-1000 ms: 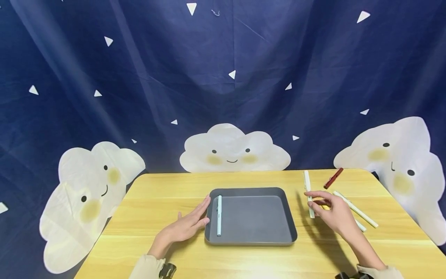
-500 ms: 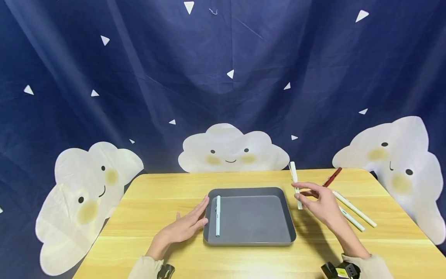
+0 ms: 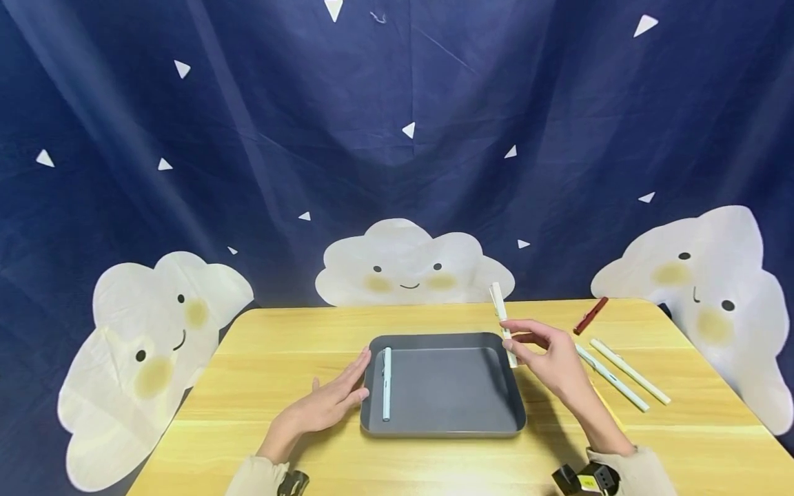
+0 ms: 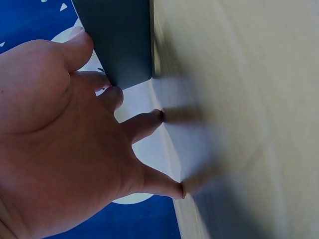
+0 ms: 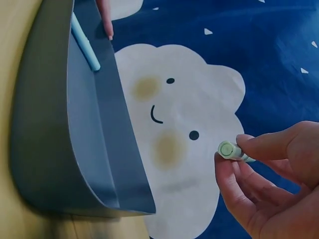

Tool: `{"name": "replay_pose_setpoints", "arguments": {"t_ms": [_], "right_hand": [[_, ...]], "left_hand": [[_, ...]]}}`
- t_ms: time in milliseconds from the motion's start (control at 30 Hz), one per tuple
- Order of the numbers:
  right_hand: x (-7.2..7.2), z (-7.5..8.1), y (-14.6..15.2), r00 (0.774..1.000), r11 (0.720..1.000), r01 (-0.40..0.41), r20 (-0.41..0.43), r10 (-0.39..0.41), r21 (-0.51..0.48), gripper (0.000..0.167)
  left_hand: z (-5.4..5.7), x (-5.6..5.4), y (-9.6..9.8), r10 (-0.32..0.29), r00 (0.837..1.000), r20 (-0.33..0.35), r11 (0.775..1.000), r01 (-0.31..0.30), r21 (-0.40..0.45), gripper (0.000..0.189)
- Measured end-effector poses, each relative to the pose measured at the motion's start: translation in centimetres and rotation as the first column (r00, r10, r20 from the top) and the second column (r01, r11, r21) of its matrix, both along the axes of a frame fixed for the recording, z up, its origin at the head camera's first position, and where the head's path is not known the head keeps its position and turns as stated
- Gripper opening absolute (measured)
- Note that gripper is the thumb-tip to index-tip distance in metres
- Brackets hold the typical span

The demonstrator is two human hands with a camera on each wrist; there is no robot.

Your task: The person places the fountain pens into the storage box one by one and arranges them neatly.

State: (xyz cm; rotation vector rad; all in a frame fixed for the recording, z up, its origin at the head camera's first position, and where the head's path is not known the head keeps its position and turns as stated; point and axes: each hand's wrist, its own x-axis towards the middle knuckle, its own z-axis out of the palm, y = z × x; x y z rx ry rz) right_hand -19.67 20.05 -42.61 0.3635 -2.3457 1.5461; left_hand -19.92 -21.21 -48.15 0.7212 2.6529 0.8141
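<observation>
A dark grey tray (image 3: 455, 435) lies on the wooden table, with a light blue pen (image 3: 387, 393) inside along its left side. My left hand (image 3: 325, 406) rests against the tray's left wall, fingers straight; in the left wrist view, some fingertips of that hand (image 4: 99, 134) touch the table. Between thumb and fingers my right hand (image 3: 548, 355) pinches a white pen (image 3: 500, 303), held tilted above the tray's right edge. In the right wrist view the pen's round end (image 5: 227, 149) faces the camera, and part of its barrel is hidden by the fingers.
Right of the tray lie a dark red pen (image 3: 591, 316), a light blue pen (image 3: 614, 379) and a pale green pen (image 3: 633, 372). Something yellow (image 3: 611, 408) shows partly behind the right forearm. A dark blue curtain (image 3: 409, 172) with clouds hangs behind the table.
My right hand has moved left and upward with the white pen, from over the table to the tray's right edge. The left hand stays against the tray.
</observation>
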Motion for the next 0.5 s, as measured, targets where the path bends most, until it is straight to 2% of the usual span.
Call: {"name": "replay_pose_setpoints", "arguments": {"t_ms": [200, 333, 500], "right_hand": [[0.0, -0.4, -0.6, 0.998, 0.997, -0.039, -0.041, 0.036, -0.063, 0.027], [0.1, -1.0, -1.4, 0.996, 0.989, -0.088, -0.026, 0.086, -0.119, 0.029], [0.3, -1.9, -2.6, 0.990, 0.975, -0.129, 0.038, 0.138, -0.182, 0.029]], "left_hand": [[0.1, 0.1, 0.1, 0.006, 1.000, 0.002, 1.000, -0.006, 0.006, 0.068], [0.1, 0.1, 0.2, -0.001, 1.000, -0.007, 1.000, 0.001, 0.002, 0.067], [0.0, 0.2, 0.1, 0.000, 1.000, -0.010, 1.000, 0.000, 0.002, 0.067]]}}
